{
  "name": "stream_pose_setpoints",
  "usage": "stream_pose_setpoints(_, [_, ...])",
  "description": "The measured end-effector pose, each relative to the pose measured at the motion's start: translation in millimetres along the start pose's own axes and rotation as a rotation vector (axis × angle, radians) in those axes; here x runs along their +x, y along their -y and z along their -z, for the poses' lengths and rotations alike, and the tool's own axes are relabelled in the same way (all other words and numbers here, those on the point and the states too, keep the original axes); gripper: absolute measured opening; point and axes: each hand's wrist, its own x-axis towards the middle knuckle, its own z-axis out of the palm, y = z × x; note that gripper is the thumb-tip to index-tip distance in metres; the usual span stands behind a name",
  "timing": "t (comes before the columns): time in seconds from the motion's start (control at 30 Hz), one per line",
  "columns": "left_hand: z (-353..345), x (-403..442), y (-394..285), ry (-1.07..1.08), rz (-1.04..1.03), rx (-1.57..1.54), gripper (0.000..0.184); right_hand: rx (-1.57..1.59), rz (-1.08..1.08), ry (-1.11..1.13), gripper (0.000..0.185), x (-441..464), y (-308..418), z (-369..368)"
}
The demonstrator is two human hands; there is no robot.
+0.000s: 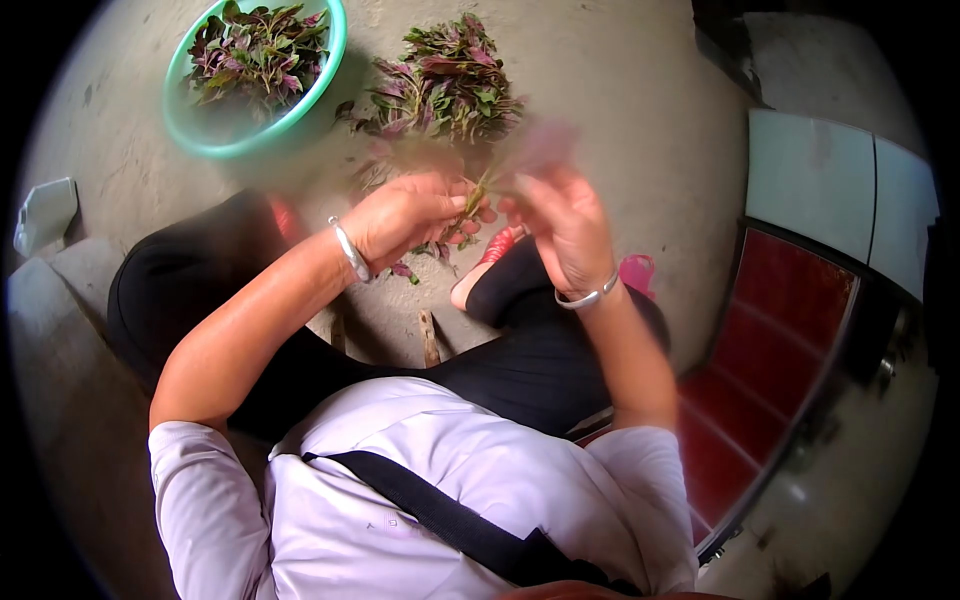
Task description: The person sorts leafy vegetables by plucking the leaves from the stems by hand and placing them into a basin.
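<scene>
In front of my knees, my left hand point(415, 215) is closed, pinching the stem of an amaranth sprig point(478, 195) between thumb and fingers. My right hand point(568, 222) is close beside it, its fingers curled in on the same sprig; its fingertips are partly blurred. The sprig's purple leaves smear with motion above the hands. Beyond them lies a heap of red-green amaranth point(445, 85) on the floor. More amaranth point(262, 55) fills part of a mint-green basin point(172, 105) at the upper left.
Loose leaves point(405, 272) lie on the concrete floor point(620, 80) below my hands. A low cabinet with red panels point(785, 300) stands at the right. A pale plastic container point(45, 215) is at the far left. My knees and a red sandal point(500, 243) flank the work area.
</scene>
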Motion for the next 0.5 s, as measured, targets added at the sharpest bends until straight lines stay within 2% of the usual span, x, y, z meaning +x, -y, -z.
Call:
stream_pose_setpoints(0.13, [1.5,1.6,5.0,-0.059,-0.018,-0.06,0.025,-0.103,0.055,-0.067,0.015,0.7,-0.8,-0.2])
stream_pose_setpoints(0.23, [0.4,1.0,5.4,-0.059,-0.085,0.234,0.025,-0.233,0.133,-0.029,0.018,-1.7,-0.1,-6.8])
stream_pose_setpoints(0.37, [-2.4,-1.0,2.8,-0.063,-0.049,0.203,0.025,-0.615,0.377,0.141,0.024,-5.7,-2.1,-11.5])
stream_pose_setpoints(0.5, [-5.5,-2.8,-4.6,-0.058,-0.029,0.09,0.031,-0.476,0.435,-0.072,0.02,-5.2,4.4,-11.7])
